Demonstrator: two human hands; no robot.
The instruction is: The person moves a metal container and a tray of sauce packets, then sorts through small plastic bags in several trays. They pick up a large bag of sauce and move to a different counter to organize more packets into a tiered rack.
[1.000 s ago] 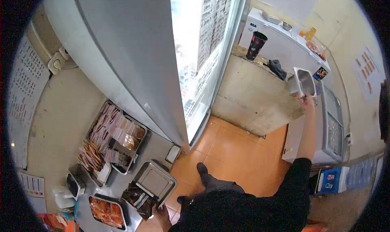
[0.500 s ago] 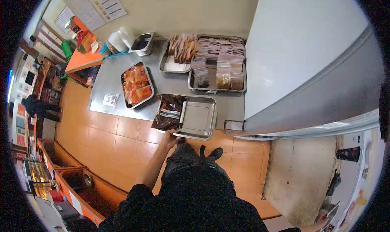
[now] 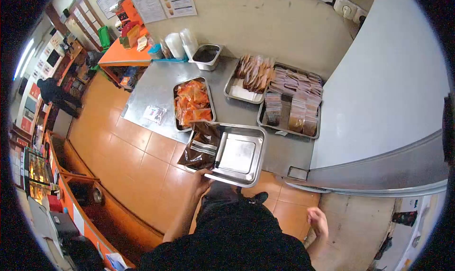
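My left hand [image 3: 202, 179] grips the near rim of a shallow metal tray [image 3: 258, 169], its fingers closed at the edge. The tray is held over the front edge of the steel table. In its left part lies a clear bag of dark brown contents [image 3: 203, 145] with a white label strip, overhanging the rim. Beside the bag rests a slim white stick with a black end [image 3: 221, 150], too small to name. The tray's right part shows bare metal. My right hand [image 3: 318, 222] is held out low on the right, away from the tray, its fingers loosely bent with nothing visible in them.
On the steel table [image 3: 156, 88] stand a tray of orange-red bags [image 3: 193, 102], trays of small packets [image 3: 296, 83], [image 3: 256, 74] and a deep metal container [image 3: 207, 57]. A white door-like panel [image 3: 379, 81] rises at right. A person [image 3: 59, 95] stands far left.
My right hand has come into view at the lower right. My left hand still holds the tray, while the camera view has shifted, moving the whole scene right and down.
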